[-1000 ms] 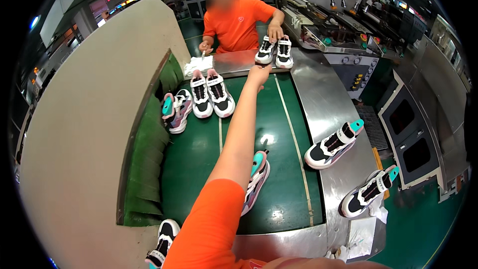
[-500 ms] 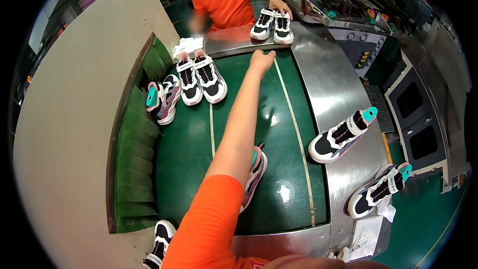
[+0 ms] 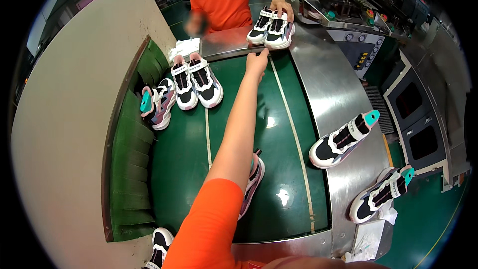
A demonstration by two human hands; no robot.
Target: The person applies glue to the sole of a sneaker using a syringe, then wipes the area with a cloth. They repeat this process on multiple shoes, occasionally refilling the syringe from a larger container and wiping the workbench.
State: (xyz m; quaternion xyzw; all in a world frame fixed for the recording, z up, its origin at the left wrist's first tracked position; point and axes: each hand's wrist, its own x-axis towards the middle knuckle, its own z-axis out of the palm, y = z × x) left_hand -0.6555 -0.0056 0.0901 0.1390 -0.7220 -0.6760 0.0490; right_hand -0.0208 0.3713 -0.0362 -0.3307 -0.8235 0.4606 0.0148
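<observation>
Shoes (image 3: 280, 39) stand paired, far right; teal inserts (image 3: 372, 118) remain elsewhere. We cannot tell if our left-hand grip (image 3: 257, 63) is clamped.

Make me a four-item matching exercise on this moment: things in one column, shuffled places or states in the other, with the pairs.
1. Wearer's left hand
2. Co-worker's left hand
3. Flap curtain
4. Upper sneaker on the right-hand ledge

A. Green, along the left wall
B. Turquoise insert at its ankle
C. Stretched out over the green surface
D. Touching the far pair of sneakers

Pairs: 1-C, 2-D, 3-A, 4-B
</observation>
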